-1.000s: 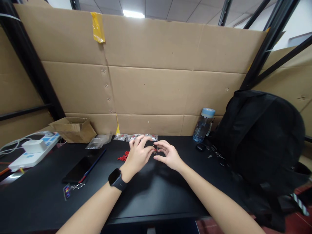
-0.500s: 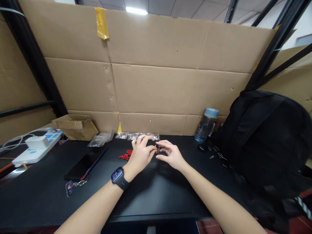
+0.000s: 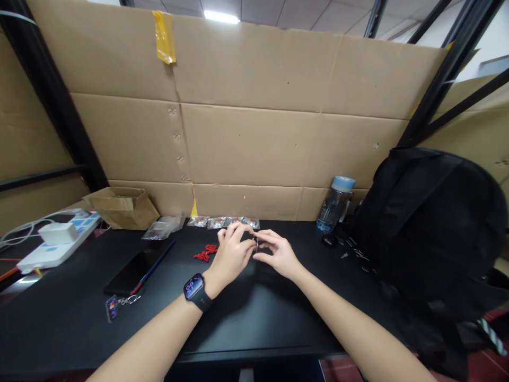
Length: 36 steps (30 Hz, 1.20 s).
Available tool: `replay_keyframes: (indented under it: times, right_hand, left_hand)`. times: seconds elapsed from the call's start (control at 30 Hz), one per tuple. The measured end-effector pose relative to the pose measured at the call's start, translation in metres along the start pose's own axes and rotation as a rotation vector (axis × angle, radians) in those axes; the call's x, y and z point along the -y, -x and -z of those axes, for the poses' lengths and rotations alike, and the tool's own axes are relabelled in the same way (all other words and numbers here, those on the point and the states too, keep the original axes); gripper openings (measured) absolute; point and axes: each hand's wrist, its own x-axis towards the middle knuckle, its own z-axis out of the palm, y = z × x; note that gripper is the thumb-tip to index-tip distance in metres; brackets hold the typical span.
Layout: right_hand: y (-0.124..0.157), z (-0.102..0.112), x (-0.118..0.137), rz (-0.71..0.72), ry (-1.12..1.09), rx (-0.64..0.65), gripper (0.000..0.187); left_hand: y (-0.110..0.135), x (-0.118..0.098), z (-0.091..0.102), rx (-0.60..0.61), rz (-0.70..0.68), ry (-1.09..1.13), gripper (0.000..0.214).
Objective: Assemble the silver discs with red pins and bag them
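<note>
Above the middle of the black table, my left hand (image 3: 234, 250) and my right hand (image 3: 279, 256) meet at the fingertips. Between them is a thin, silvery, ring-like piece (image 3: 256, 244), mostly covered by fingers. The left thumb and fingers pinch it from one side. On the other side, my right fingers and thumb curve around it, their tips close to its edge. A dark smartwatch (image 3: 194, 287) is on my left wrist. Red knotted cord pieces (image 3: 203, 254) lie just left of my left hand. Several small clear packets with red contents (image 3: 218, 223) line the back.
Left are an open cardboard box (image 3: 123, 208), a plastic bag (image 3: 162, 227), a phone (image 3: 133, 270) with a pen, a keychain (image 3: 112, 308) and a power strip (image 3: 59, 249). At right stand a water bottle (image 3: 333, 208) and a black backpack (image 3: 433, 239). Cardboard (image 3: 254, 148) walls the back.
Both hands stay nearly in place around the ring-like piece, with only slight finger shifts. The red bit visible by the fingertips earlier no longer shows.
</note>
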Motion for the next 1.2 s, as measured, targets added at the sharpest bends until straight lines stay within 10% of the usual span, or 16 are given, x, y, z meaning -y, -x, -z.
replay_keyframes:
  times: [0.17, 0.33, 0.77, 1.2]
  right_hand:
    - [-0.002, 0.01, 0.002, -0.12, 0.005, -0.002, 0.07]
    - [-0.003, 0.021, 0.009, -0.073, 0.203, 0.087, 0.021]
    - [-0.002, 0.012, 0.013, -0.082, 0.216, 0.083, 0.03]
    - [0.001, 0.024, 0.013, 0.06, 0.596, 0.16, 0.006]
  left_hand:
    - [-0.001, 0.001, 0.003, -0.012, 0.018, -0.008, 0.014]
    - [-0.003, 0.002, 0.009, -0.056, 0.042, -0.004, 0.013]
    - [-0.005, 0.003, 0.008, -0.014, 0.056, 0.127, 0.011]
    - [0.007, 0.006, -0.005, 0.436, 0.0, 0.192, 0.024]
